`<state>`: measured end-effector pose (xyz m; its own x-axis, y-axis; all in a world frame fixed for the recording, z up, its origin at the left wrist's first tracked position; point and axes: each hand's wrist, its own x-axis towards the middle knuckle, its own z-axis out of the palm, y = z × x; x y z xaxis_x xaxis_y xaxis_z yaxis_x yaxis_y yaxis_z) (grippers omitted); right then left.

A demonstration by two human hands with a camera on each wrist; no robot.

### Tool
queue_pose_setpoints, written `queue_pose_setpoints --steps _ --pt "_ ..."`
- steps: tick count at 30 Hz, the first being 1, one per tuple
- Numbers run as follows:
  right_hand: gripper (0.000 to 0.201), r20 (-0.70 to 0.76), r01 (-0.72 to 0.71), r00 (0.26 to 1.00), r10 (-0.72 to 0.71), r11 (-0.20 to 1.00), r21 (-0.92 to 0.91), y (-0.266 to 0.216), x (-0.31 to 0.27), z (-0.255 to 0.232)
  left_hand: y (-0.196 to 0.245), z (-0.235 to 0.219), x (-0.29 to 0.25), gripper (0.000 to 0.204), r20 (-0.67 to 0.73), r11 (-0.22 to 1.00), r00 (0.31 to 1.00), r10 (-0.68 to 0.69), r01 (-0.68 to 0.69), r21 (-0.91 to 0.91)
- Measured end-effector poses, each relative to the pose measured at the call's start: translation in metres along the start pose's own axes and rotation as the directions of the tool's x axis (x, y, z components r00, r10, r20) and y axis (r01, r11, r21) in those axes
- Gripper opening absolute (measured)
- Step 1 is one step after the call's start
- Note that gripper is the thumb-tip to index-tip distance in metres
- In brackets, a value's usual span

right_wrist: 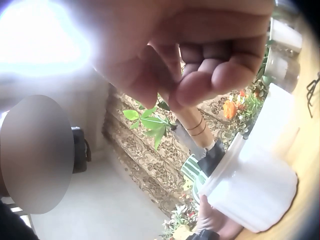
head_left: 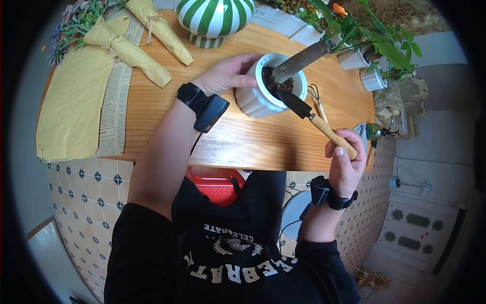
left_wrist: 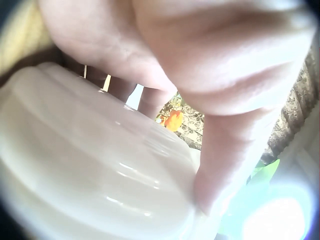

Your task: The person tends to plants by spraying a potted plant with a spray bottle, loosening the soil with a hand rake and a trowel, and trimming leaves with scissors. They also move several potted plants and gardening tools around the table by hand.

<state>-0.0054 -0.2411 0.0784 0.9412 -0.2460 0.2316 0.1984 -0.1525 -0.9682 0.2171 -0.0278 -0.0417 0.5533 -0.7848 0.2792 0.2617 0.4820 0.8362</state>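
Note:
A white ribbed flower pot [head_left: 260, 104] stands on the wooden table, with dark soil [head_left: 287, 85] inside. From the soil a thick-stemmed plant [head_left: 302, 62] leans up to the right, green leaves at its top. My left hand [head_left: 228, 73] grips the pot's left side, thumb on the rim and fingers round the far wall; the left wrist view shows that thumb [left_wrist: 225, 155] close up. In my right hand [head_left: 347, 164] I hold a small trowel [head_left: 331, 134] by its wooden handle. Its dark blade [head_left: 294, 104] crosses the near rim, tip at the soil.
A small hand rake [head_left: 320, 107] lies right of the pot. Small white pots with plants [head_left: 373, 80] stand at the back right, beside a green spray bottle [head_left: 373, 131]. Paper-wrapped bouquets [head_left: 131, 58] lie on the left; a green-striped vase [head_left: 215, 17] stands behind.

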Motion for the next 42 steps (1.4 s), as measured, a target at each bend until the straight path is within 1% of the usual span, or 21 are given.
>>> queue_pose_setpoints --steps 2,6,9,12,15,18,21,27,30,33,39,42 --pt "0.030 -0.036 0.015 0.999 -0.014 1.000 0.017 0.003 0.000 -0.003 0.000 0.000 0.000 0.084 0.003 1.000 1.000 0.001 -0.002 0.005" --pt "0.027 -0.145 0.089 0.985 -0.091 0.996 -0.018 0.001 0.004 -0.004 -0.002 -0.002 0.000 0.084 -0.003 1.000 1.000 0.005 -0.005 0.001" --pt "0.026 -0.138 0.108 0.983 -0.120 0.990 -0.090 0.000 0.005 -0.001 -0.004 -0.004 0.002 0.084 0.004 1.000 1.000 0.014 -0.014 0.027" --pt "0.027 -0.081 0.142 0.985 -0.150 0.985 -0.102 -0.001 0.003 0.001 0.000 0.001 0.000 0.086 -0.025 0.999 1.000 0.010 -0.009 0.041" --pt "0.028 -0.077 0.174 0.981 -0.177 0.984 -0.047 -0.003 0.001 -0.002 -0.002 -0.002 0.001 0.088 -0.018 0.999 1.000 0.007 -0.006 0.038" --pt "0.028 -0.139 0.197 0.970 -0.200 0.980 -0.034 -0.006 0.000 -0.003 -0.001 -0.002 0.001 0.089 -0.034 0.998 0.999 0.005 -0.003 0.058" --pt "0.029 -0.139 0.192 0.971 -0.197 0.980 -0.045 -0.008 -0.001 -0.001 -0.001 -0.002 0.001 0.089 -0.039 0.998 0.999 0.001 0.001 0.056" --pt "0.034 -0.058 0.159 0.985 -0.162 0.986 -0.050 -0.005 -0.005 0.002 -0.002 -0.002 0.002 0.088 -0.044 0.998 0.999 0.010 -0.008 0.064" --pt "0.036 -0.028 0.179 0.983 -0.179 0.984 -0.017 -0.003 -0.004 0.002 -0.003 -0.004 0.002 0.087 -0.045 0.998 0.999 0.011 -0.008 0.068" --pt "0.037 -0.079 0.184 0.980 -0.184 0.983 -0.005 0.000 -0.005 0.002 -0.003 -0.003 0.002 0.086 -0.056 0.997 0.998 0.008 -0.004 0.076" --pt "0.039 -0.100 0.196 0.977 -0.187 0.976 0.091 -0.001 -0.004 0.000 0.000 0.000 0.001 0.085 -0.063 0.995 0.998 0.008 -0.002 0.101" --pt "0.039 -0.078 0.158 0.986 -0.150 0.981 0.110 0.001 -0.005 0.000 0.002 0.001 0.001 0.085 -0.060 0.996 0.998 0.009 -0.004 0.092"
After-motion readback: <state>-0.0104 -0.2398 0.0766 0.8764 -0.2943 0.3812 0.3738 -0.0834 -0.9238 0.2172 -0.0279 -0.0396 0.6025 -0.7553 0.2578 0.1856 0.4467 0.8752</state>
